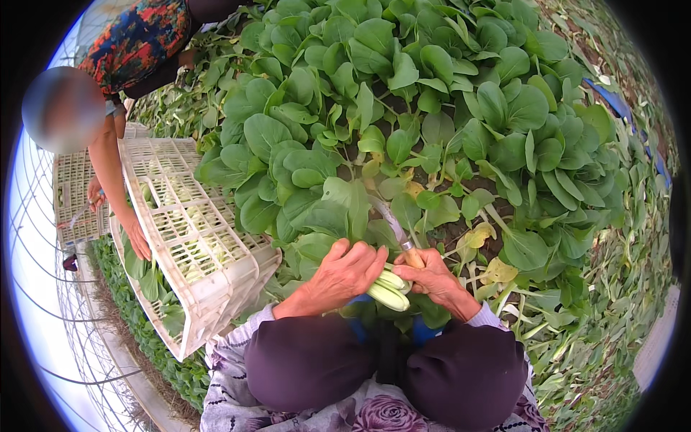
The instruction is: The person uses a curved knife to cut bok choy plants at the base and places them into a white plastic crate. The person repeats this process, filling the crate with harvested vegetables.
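Observation:
Before my knees, my left hand holds cut bok choy, its pale stem ends pointing down and right and its leaves pointing up. My right hand grips the wooden handle of a curved sickle-like knife, with its metal blade pointing up and left over the leaves. Fingers of the right hand are close beside the pale stems; whether they press on them is unclear. Growing bok choy fills the bed in front, with some yellowed leaves low down near the soil.
A white plastic crate holding bok choy stands at the left, with another crate behind. A co-worker's hand reaches into the nearer crate; their other hand holds a blade. Cut leaves litter the ground at right.

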Tool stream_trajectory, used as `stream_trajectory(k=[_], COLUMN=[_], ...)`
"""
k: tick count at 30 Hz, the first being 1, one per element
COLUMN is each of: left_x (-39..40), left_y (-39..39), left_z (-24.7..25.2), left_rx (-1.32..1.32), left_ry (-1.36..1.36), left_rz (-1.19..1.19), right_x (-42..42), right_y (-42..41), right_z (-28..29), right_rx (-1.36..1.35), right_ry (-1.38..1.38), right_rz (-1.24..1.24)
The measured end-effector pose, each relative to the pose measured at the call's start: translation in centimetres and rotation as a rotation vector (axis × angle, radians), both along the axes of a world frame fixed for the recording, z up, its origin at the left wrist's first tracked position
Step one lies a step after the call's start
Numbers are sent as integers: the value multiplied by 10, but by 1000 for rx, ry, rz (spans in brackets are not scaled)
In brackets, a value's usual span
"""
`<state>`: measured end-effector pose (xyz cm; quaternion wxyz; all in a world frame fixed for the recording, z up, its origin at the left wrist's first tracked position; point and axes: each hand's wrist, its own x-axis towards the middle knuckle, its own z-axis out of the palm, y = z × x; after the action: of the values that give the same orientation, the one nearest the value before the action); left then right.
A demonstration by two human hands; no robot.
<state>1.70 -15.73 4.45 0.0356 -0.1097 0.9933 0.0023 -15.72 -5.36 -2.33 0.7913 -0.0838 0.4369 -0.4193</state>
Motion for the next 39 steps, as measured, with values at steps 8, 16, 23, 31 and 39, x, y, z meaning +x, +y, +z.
stream_trajectory(k=[8,16,23,31,39], left_x=[-7,-3,-27,-9,28], left_y=[-20,-40,-55,-82,-54], left_z=[34,84,-4,-57,-73], left_rx=[104,478,239,-89,-118], left_ry=[-3,71,-176,-468,-265], left_rz=[7,338,127,135,198], right_x=[-26,-26,-5,13,21], right_y=[-1,-12,-64,-76,-75], right_z=[-31,-29,-68,-88,-100], right_rx=[-474,-567,-473,-246,-121], right_ry=[1183,983,711,518,349], right_rz=[142,293,247,229,245])
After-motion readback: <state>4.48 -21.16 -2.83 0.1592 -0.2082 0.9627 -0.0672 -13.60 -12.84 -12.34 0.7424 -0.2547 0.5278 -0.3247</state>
